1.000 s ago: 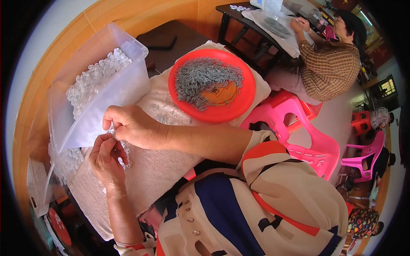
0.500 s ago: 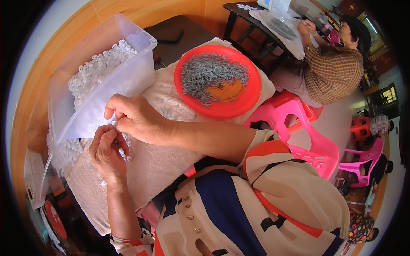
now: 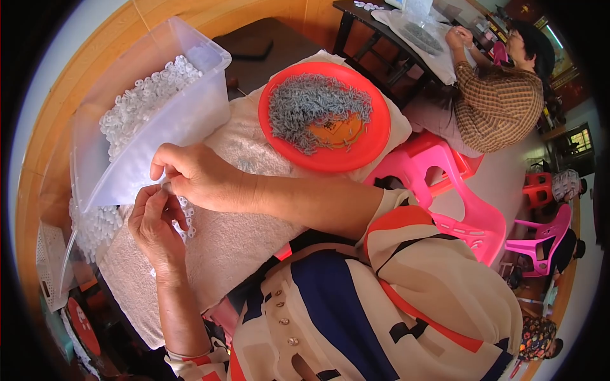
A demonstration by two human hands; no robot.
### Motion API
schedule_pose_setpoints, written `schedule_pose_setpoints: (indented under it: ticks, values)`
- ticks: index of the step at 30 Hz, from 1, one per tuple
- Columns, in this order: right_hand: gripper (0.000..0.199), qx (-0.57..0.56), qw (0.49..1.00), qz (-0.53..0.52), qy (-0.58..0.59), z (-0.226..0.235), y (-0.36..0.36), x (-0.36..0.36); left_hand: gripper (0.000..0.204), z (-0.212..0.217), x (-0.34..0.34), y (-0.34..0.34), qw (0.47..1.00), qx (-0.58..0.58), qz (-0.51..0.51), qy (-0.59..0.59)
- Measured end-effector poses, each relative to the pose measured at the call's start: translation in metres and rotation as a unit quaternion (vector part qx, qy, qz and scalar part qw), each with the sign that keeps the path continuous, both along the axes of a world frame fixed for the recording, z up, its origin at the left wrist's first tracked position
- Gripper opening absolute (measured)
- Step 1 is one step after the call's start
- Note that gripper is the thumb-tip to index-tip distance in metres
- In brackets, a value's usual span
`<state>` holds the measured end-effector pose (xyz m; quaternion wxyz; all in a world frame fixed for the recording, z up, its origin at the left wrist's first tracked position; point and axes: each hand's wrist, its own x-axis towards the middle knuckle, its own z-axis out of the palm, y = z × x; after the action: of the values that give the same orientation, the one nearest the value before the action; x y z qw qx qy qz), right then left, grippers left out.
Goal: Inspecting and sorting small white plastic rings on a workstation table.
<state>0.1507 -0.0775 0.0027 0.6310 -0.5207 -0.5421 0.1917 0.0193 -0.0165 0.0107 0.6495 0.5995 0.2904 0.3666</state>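
Over the left part of the towel-covered table, my left hand (image 3: 155, 235) and my right hand (image 3: 202, 178) meet at their fingertips. Both are closed in a pinch; whatever is between the fingers is too small and hidden to name. Several small white plastic pieces with holes (image 3: 190, 223) lie just beside my left hand's fingers. Beyond my hands stands a translucent plastic bin (image 3: 181, 124), tilted, with many similar white pieces (image 3: 143, 101) inside. Farther right, a red round tray (image 3: 372, 149) holds a heap of thin grey nail-like pins (image 3: 295, 108).
A pale towel (image 3: 232, 244) covers the table. More white pieces (image 3: 95, 222) are at the far left, near a white perforated basket (image 3: 51, 263). A pink plastic chair (image 3: 454, 203) stands to the right. Another person (image 3: 499, 101) sits working at a dark table (image 3: 346, 32).
Both hands have shifted slightly left, with fingertips still together. The bin and the red tray sit almost where they were in view.
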Motion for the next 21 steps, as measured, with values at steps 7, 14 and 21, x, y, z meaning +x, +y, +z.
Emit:
schedule_pose_setpoints:
  ticks: [7,14,21]
  values:
    - [0.023,0.023,0.994,0.050,0.096,-0.003,-0.001,-0.003,0.018,-0.005,-0.004,-0.003,0.993,0.106,0.038,0.026]
    - [0.018,0.022,0.989,0.035,0.143,0.005,-0.006,0.000,0.020,-0.001,-0.002,-0.005,0.996,0.087,0.010,-0.002]
    - [0.017,-0.025,0.979,0.071,0.188,0.011,-0.007,-0.001,0.017,0.003,-0.007,-0.004,1.000,0.014,0.000,0.005]
